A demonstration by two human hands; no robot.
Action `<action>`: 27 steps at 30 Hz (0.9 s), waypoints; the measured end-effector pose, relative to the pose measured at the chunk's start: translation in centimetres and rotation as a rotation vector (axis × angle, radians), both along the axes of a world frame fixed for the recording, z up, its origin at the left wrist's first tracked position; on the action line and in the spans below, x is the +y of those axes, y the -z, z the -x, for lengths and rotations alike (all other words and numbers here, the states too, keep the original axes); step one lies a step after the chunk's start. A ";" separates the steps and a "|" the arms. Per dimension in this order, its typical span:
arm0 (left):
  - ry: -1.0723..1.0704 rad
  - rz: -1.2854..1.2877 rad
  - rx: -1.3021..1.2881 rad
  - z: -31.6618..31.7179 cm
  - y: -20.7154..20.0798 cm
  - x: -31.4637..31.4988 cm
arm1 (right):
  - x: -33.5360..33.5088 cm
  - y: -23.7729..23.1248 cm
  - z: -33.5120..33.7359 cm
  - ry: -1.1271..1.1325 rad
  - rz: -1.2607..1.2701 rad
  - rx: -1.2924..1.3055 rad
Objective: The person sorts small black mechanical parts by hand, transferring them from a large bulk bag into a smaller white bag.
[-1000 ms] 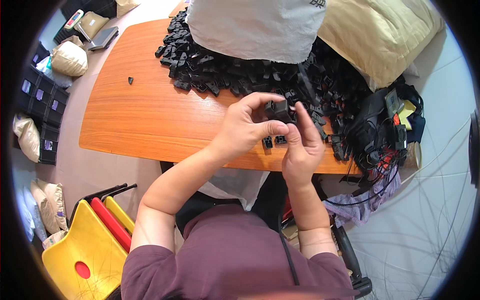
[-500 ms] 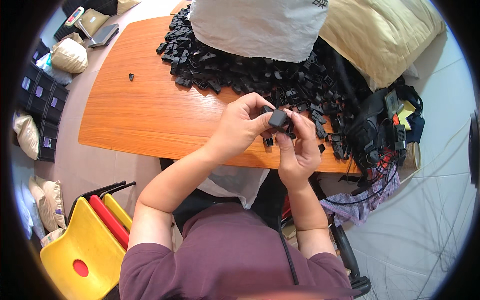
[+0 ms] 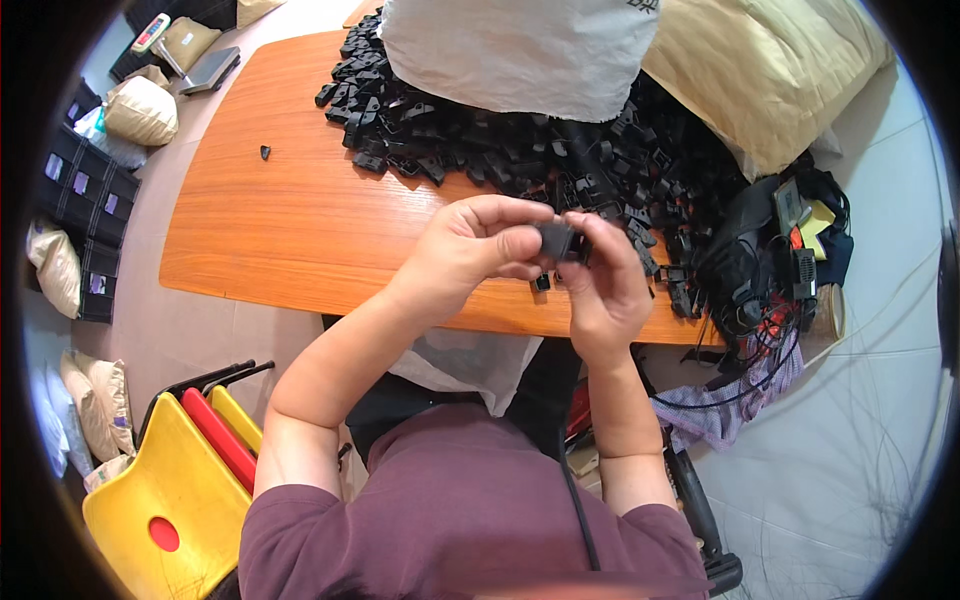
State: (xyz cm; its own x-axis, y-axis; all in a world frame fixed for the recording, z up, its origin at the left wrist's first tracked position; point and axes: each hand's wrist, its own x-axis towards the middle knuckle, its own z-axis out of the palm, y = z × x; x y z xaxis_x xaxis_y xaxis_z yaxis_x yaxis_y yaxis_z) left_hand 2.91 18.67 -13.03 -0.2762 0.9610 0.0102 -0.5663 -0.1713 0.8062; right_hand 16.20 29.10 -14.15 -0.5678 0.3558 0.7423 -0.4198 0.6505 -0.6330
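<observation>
Between my two hands is a small black plastic part [image 3: 556, 241], slightly blurred, held above the near edge of the table. My left hand [image 3: 478, 243] pinches it from the left with thumb and fingers. From the right, my right hand [image 3: 608, 280] grips it with thumb and forefinger. Behind my hands a large heap of similar black plastic parts [image 3: 450, 135] spreads over the wooden table [image 3: 250, 225]. A few loose pieces lie just under my hands. One small black piece [image 3: 265, 152] sits apart on the left of the tabletop.
A white sack [image 3: 515, 60] and a tan sack [image 3: 770, 75] rest on and beside the heap. Cables and a black bag [image 3: 738, 250] crowd the table's right end. Stacked yellow and red chairs [image 3: 165, 495] stand at lower left. Beyond the table is a platform scale [image 3: 208, 70].
The black part has turned in my fingers, and its face now looks different. My right hand has shifted slightly right, while my left fingers have stretched further over the part.
</observation>
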 end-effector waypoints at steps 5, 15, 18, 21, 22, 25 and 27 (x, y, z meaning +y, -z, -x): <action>-0.050 -0.129 0.014 -0.6 0.5 -0.3 | -0.9 -0.7 -0.4 -0.028 0.399 -0.026; -0.137 -0.111 0.168 -1.3 0.3 -0.4 | 0.4 -1.2 -0.3 0.268 -0.407 -0.140; -0.148 -0.008 0.061 -1.1 1.4 -0.7 | -0.9 -1.0 -0.8 0.237 -0.196 -0.363; -0.057 0.004 0.189 -1.7 3.0 -2.9 | -2.5 0.4 -2.4 0.114 0.136 -0.437; -0.043 0.005 0.187 -1.3 2.5 -3.3 | -3.3 1.0 -3.4 0.093 0.310 -0.503; 0.289 0.260 0.927 0.0 1.2 -3.8 | -5.0 3.5 -6.6 0.066 0.492 -0.662; -0.081 0.206 1.476 1.3 2.4 -1.3 | -5.4 5.2 -6.9 0.127 0.079 -0.726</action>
